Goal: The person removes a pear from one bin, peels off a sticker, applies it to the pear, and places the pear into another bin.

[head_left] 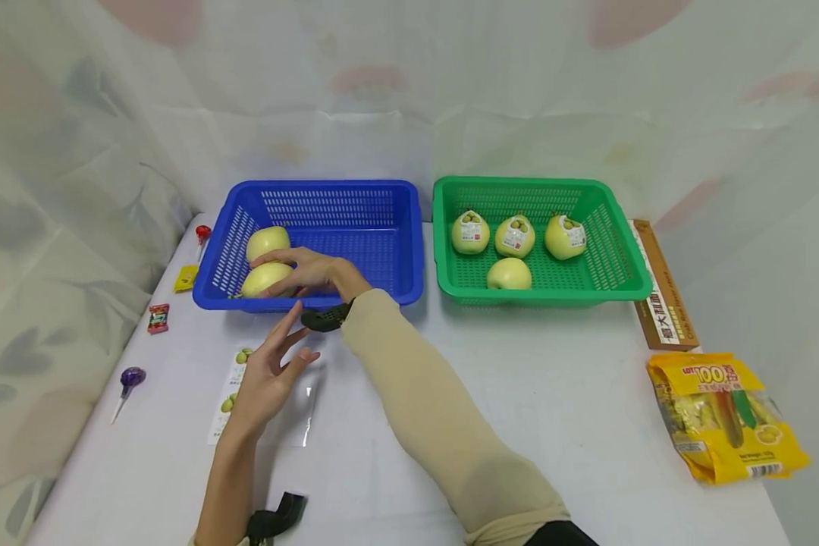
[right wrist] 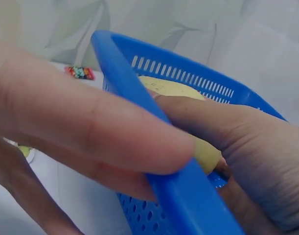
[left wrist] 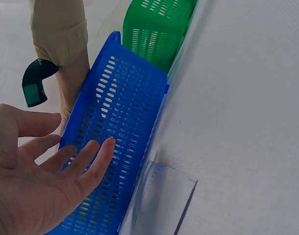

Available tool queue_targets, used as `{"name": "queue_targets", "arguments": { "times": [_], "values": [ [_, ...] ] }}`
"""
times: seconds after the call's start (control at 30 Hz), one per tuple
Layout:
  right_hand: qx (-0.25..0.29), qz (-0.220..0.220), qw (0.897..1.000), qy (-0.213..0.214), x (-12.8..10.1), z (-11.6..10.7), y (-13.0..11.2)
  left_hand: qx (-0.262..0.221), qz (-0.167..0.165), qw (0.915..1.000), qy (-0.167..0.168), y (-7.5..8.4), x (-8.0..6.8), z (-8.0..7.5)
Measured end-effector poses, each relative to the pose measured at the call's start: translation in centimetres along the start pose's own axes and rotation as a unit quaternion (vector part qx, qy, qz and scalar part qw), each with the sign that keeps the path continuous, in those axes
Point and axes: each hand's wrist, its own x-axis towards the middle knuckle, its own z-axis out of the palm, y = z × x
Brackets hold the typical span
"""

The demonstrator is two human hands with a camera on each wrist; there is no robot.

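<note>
Reaching over the front rim of the blue basket [head_left: 412,250], my right hand [head_left: 314,271] curls its fingers round the nearer pale yellow pear [head_left: 261,280]. A second pear [head_left: 268,241] lies just behind it. In the right wrist view, the thumb and fingers partly hide the held pear [right wrist: 205,155]. My left hand [head_left: 265,383] is in front of the basket, palm turned inward, its fingers spread and nothing in them. It overlaps a sheet of pear stickers [head_left: 218,421] on the white table; the left wrist view shows the spread fingers [left wrist: 98,169] beside the basket wall.
The green basket [head_left: 553,294] at right has several pears, three with stickers showing. Beyond stand a brown box [head_left: 669,296] and a yellow candy bag [head_left: 726,417]. Along the left edge lie a purple lollipop [head_left: 133,378], a red candy [head_left: 158,318], a yellow packet [head_left: 186,278] and a red lollipop [head_left: 202,232].
</note>
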Motion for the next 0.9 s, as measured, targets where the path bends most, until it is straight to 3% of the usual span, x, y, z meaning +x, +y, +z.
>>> {"name": "queue_targets", "arguments": {
  "times": [0.23, 0.33, 0.47, 0.6, 0.7, 0.8, 0.9],
  "values": [
    [0.055, -0.084, 0.995, 0.001, -2.0, -2.9, -0.6, 0.009, 0.002, 0.9999, -0.003, -0.2, 0.2, 0.2],
    [0.041, -0.133, 0.99, 0.004, -4.2, -5.0, -1.7, 0.011, 0.002, 0.9999, 0.004, -0.2, 0.0, 0.1],
    [-0.016, -0.201, 0.979, 0.035, -9.1, -7.6, -2.5, 0.012, 0.002, 0.9999, 0.007, -0.3, 0.0, 0.1],
    [-0.083, -0.246, 0.963, 0.076, -16.0, -8.5, -1.4, 0.006, 0.001, 0.9999, 0.01, -0.3, 0.0, 0.2],
    [-0.125, -0.239, 0.958, 0.094, -21.4, -8.1, 1.1, 0.006, -0.006, 0.9999, 0.013, -0.4, -0.1, 0.3],
    [-0.147, -0.205, 0.962, 0.101, -26.0, -7.2, 4.4, 0.008, -0.01, 0.9998, 0.014, -0.4, -0.1, 0.4],
    [-0.087, -0.15, 0.981, 0.091, -29.2, -5.6, 8.2, 0.009, -0.008, 0.9998, 0.014, -0.3, 0.0, 0.4]
  ]
}}
